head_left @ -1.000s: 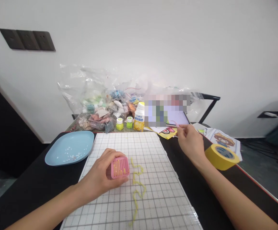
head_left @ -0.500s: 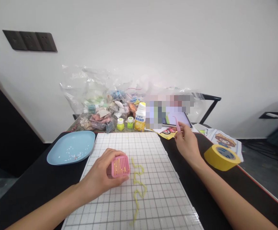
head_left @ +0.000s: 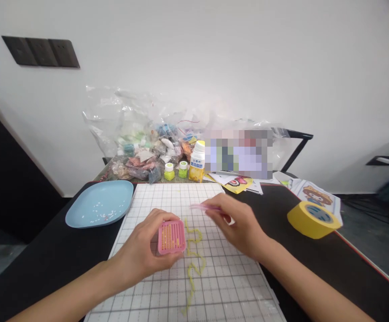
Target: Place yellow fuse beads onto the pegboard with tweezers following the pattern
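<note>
My left hand (head_left: 145, 250) is closed around a small pink grooved tray (head_left: 171, 236) with yellow beads in it, held just above the white gridded pegboard (head_left: 214, 286). My right hand (head_left: 239, 226) pinches pink tweezers (head_left: 203, 207), whose tips point left above the board, close to the pink tray. A wavy line of yellow beads (head_left: 193, 259) runs down the board between my hands.
A blue plate (head_left: 100, 206) with scattered small beads lies left of the board. A yellow tape roll (head_left: 312, 218) sits at the right on the black table. Behind stand a yellow-labelled bottle (head_left: 196, 162), two small green jars (head_left: 175, 170), clear bags of beads (head_left: 141, 143) and printed pattern sheets (head_left: 315, 193).
My right hand has come back from the far right side of the table to over the board, bringing the pink tweezers beside the tray. My left hand has stayed put with the tray.
</note>
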Demonstrator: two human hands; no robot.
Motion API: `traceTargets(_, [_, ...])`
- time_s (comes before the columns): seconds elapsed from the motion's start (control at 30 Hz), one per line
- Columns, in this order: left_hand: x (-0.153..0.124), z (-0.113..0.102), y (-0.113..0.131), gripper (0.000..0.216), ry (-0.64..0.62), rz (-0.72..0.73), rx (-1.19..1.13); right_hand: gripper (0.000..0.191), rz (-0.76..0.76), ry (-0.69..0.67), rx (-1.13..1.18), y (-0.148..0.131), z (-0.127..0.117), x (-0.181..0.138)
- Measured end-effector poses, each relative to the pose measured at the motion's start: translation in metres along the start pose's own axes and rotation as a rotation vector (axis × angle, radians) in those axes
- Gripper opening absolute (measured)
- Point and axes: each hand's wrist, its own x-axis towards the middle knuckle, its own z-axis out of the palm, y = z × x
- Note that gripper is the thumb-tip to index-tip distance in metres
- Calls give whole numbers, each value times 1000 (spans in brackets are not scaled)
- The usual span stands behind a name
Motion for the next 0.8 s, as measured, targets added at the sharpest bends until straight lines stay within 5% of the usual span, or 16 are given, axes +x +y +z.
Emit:
traceTargets(0.13, [1,0,3,32,7,-26,-1,20,-6,14,-93,-4,8,-4])
traceTargets(0.23, [1,0,3,32,12,-27,-11,26,173,114,-210,8,6,-4])
traceTargets(0.43, [0,2,1,33,-4,-55,-52,33,659,-43,-574,49,0,19])
traceTargets(0.63, [0,1,1,32,-6,-66,-71,30,776,-106,-643,100,-2,50])
traceTargets(0.8, [1,0,0,32,-37,-80,-99,33,780,-106,-649,113,3,56])
